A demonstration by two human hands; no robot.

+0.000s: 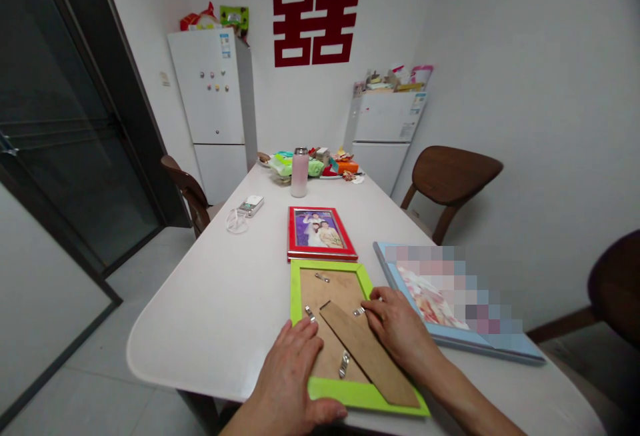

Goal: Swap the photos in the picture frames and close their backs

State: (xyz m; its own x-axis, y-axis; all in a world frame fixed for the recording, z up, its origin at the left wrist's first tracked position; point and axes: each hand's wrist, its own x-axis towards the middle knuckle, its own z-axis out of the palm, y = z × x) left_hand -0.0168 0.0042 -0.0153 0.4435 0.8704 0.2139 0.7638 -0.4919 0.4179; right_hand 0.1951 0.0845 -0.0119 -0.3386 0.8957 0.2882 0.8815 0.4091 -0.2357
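Observation:
A green picture frame [296, 289] lies face down on the table, its brown backing board [340, 284] showing. A brown stand leg [370, 353] slants across the backing. Small metal clips sit around the board: a top clip [323, 277], a left clip [311, 314], a bottom clip [344, 364] and a right clip [359, 311]. My left hand [295, 373] rests flat over the frame's left side, fingers stretched near the left clip, thumb along the lower edge. At the right edge, my right hand [395, 323] has bent fingers closed at the right clip, partly hiding it.
Just beyond lies a red picture frame [323, 256]; a large blue picture frame [480, 343] is at the right. Farther back on the white table [200, 329] are a pink bottle [300, 175], a small device [251, 205] with a cable, and piled packets. Chairs flank the table.

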